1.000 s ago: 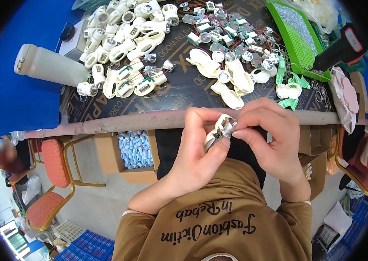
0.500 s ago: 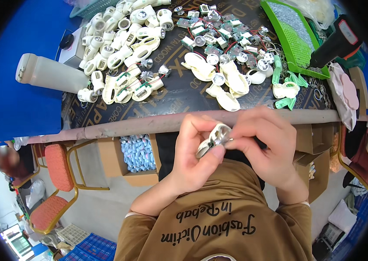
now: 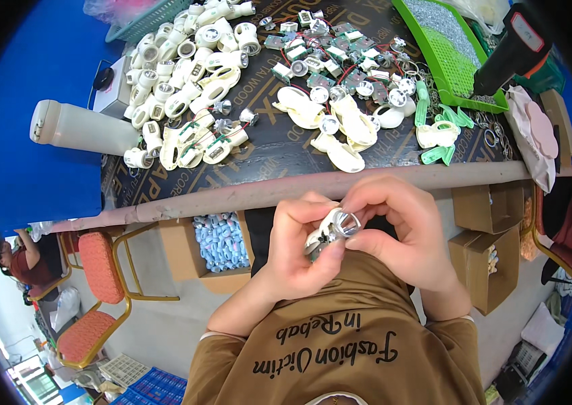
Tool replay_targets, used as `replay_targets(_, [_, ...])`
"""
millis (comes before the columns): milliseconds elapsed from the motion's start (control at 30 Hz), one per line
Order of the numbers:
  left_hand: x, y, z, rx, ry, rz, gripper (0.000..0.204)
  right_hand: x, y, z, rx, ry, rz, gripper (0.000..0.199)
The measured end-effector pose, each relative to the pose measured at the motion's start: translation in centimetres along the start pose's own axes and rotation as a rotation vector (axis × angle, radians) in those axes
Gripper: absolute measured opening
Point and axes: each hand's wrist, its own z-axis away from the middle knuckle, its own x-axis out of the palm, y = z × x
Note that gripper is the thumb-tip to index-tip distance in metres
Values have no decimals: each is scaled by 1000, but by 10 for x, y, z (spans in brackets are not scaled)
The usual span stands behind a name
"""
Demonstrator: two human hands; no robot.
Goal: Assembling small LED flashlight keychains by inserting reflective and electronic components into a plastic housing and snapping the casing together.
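Just in front of the table edge, my left hand (image 3: pixel 299 246) grips a small cream-white flashlight shell (image 3: pixel 320 234), its open side partly hidden by the thumb. A shiny reflector cup (image 3: pixel 346 225) sits at the shell's end, its mouth turned toward my right hand (image 3: pixel 394 229). Thumb and fingers of that hand pinch the cup's rim from the right. On the table beyond lie loose cream shell halves (image 3: pixel 353 128), a heap of small circuit boards with reflectors and red wires (image 3: pixel 330 54), and several half shells with boards inside (image 3: pixel 191 145).
Many white flashlight bodies (image 3: pixel 185 74) are piled at the back left, near a pale bottle (image 3: pixel 83 128) lying on its side. To the right stand a green tray (image 3: pixel 434 57), a dark-handled tool (image 3: pixel 515 50) and green clips (image 3: pixel 438 155). Boxes (image 3: pixel 488 270) and a chair (image 3: pixel 101 266) are below.
My right hand has come in closer, its fingers now around the reflector cup, which faces more toward it. The left hand keeps hold of the shell. The view has shifted slightly.
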Motion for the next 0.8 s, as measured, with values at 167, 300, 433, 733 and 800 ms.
replay_targets(167, [0, -5, 2, -31, -37, -96, 32, -1, 7, 1, 27, -33, -8, 21])
replay_targets(300, [4, -4, 5, -141, -3, -58, 31, 2, 19, 5, 50, 49, -73, 24])
replay_targets(433, [5, 14, 1, -559, 49, 269, 32, -1, 22, 9, 126, 61, -148, 30])
replay_targets(733, [-26, -5, 12, -661, -276, 724, 40, -16, 8, 18, 149, -324, -18, 38])
replay_targets(800, [-27, -3, 10, -664, -319, 721, 44, -16, 9, 20, 83, -328, 103, 31])
